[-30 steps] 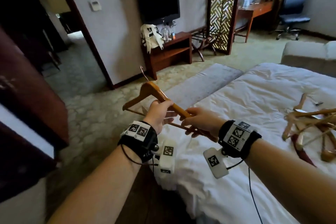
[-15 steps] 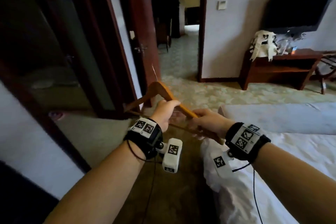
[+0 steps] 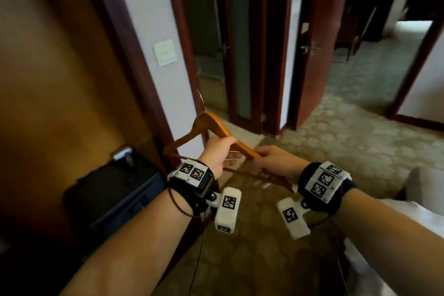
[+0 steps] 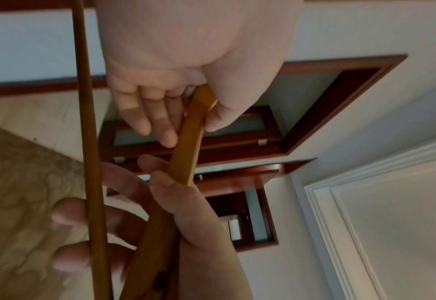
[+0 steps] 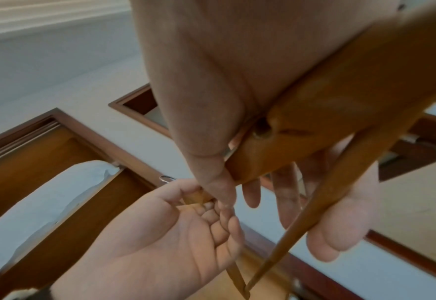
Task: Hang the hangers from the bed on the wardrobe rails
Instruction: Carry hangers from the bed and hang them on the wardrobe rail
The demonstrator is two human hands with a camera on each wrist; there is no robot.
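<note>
A large brown wooden panel fills the left of the head view, with a dark suitcase standing at its foot. Beside it runs a white wall strip carrying a pale switch plate, then dark red door frames and an open door with a metal handle. Patterned carpet spreads across the floor to the right, and a white edge of the bed shows at the lower right corner.

Both forearms reach forward in the middle of the view, each wearing a black wrist band with printed square markers and a small white camera box hanging below.

Between them is the wooden hanger, held in the air over the carpet, well apart from the bed, its peak tilted up and to the left with the thin metal hook rising from it. The left hand has its grip closed on the hanger's right shoulder just below the peak, thumb on one side and fingers on the other. The right hand has its grip closed lower on the same shoulder near its end, where the thin bottom bar meets it; its fingers lie under that bar.
</note>
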